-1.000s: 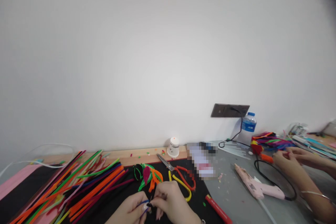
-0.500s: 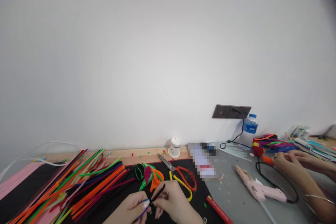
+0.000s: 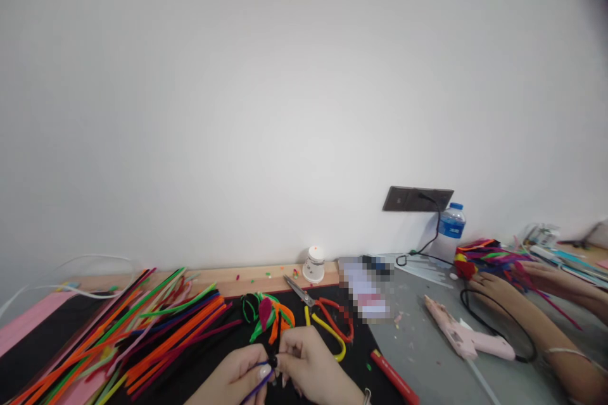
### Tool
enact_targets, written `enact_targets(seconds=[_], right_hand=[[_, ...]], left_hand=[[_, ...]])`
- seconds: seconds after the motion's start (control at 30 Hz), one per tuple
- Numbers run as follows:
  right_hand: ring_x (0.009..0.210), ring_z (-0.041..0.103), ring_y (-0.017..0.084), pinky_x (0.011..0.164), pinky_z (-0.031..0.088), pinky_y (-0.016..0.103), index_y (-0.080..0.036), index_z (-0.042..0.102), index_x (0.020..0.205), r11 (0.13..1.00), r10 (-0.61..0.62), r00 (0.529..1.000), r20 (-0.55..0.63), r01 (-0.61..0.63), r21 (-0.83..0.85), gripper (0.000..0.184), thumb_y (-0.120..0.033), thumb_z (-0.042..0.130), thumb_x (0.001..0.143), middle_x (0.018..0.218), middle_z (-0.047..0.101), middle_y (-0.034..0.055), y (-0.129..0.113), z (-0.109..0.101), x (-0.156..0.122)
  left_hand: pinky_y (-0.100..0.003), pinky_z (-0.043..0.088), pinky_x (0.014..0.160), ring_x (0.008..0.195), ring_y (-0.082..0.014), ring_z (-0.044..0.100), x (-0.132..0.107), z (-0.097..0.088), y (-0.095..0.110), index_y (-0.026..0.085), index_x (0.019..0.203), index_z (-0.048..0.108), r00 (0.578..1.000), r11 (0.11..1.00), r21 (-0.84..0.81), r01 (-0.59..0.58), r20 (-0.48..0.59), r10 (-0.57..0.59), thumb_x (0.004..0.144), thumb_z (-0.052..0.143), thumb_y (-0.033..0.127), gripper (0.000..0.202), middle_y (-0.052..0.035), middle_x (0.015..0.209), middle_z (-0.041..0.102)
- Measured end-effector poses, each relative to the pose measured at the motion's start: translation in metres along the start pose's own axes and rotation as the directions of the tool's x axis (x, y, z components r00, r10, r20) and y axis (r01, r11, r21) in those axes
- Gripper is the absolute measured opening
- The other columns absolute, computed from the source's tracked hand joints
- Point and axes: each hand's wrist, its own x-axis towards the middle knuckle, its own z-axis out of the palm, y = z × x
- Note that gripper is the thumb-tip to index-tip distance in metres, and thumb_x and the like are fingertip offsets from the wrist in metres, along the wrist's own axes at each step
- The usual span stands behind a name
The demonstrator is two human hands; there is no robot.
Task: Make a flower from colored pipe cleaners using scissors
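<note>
At the bottom middle, my left hand (image 3: 240,378) pinches a blue-purple pipe cleaner (image 3: 256,388). My right hand (image 3: 308,367) meets it there, thumb and finger closed on a black pipe cleaner (image 3: 278,338) that stands up between my hands. The two pieces come together at a small dark knot at my fingertips. Just beyond lies a bundle of shaped green, magenta and orange pipe cleaners (image 3: 266,315). Scissors with orange handles (image 3: 335,316) lie beyond my right hand, beside a bent yellow pipe cleaner (image 3: 332,336).
Loose pipe cleaners (image 3: 175,335) spread over the left side. An upturned paper cup (image 3: 313,264) stands by the wall. Rightward lie a red stick-like tool (image 3: 394,378), a pink glue gun (image 3: 465,332) with its cord, and a water bottle (image 3: 451,228). Another person's hands (image 3: 498,297) reach into coloured pipe cleaners.
The black pipe cleaner has swung from slanting right to nearly upright as my right fingers shifted. The other person's hands have parted and moved into the coloured pile.
</note>
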Motion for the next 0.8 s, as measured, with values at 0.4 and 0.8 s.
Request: enact_targets(seconds=[0.4,0.8], right_hand=[[0.023,0.028,0.001,0.027,0.007,0.017,-0.013,0.05,0.046,0.846,0.261,0.957,0.124,-0.289,0.447,0.018,-0.019,0.057,0.062,0.037,0.051,-0.0041,0.001,0.0,0.005],[0.049,0.046,0.005,0.047,0.036,0.018,-0.019,0.07,0.078,0.96,-0.238,0.959,-0.155,0.257,0.112,0.021,-0.006,0.061,0.064,0.096,0.062,0.0043,-0.018,-0.017,0.0]], left_hand=[[-0.021,0.033,0.055,0.057,-0.0131,0.047,-0.008,0.003,0.012,0.019,0.065,0.052,0.965,0.824,0.55,-0.14,-0.112,0.239,0.085,0.036,0.025,0.026,0.0016,0.06,0.051],[-0.016,0.011,0.032,0.031,-0.0022,0.011,0.0,0.0,0.0,0.017,0.067,0.051,0.998,0.923,-0.384,0.024,-0.038,-0.042,0.073,0.056,0.047,0.032,0.0113,0.036,0.037]])
